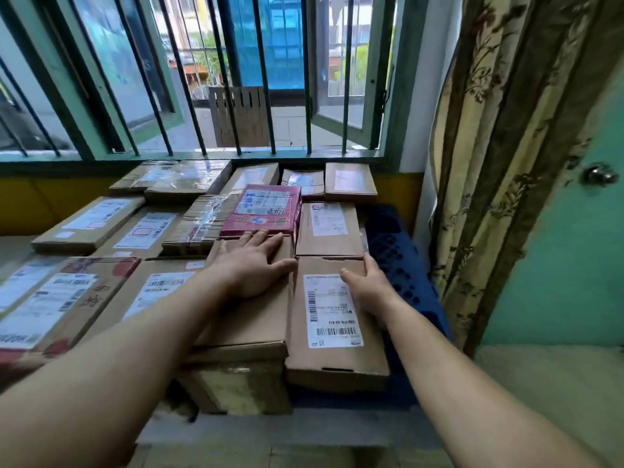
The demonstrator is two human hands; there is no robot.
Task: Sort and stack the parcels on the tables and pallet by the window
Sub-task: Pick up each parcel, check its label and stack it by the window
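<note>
Several cardboard parcels lie packed side by side below the barred window. My left hand (255,261) lies flat, fingers straight, on top of a plain brown box (250,319) in the middle. My right hand (366,285) holds the far right edge of a flat brown parcel with a white label (332,319); its thumb is on top and its fingers curl over the side. Just beyond my left fingertips sits a pink parcel (265,211). Another labelled brown parcel (329,229) lies behind the one my right hand holds.
A blue plastic pallet (398,255) shows at the right of the parcels. A patterned curtain (499,163) hangs to the right, beside a green door with a knob (599,175). More labelled boxes (60,298) fill the left side. Window bars (216,79) stand behind.
</note>
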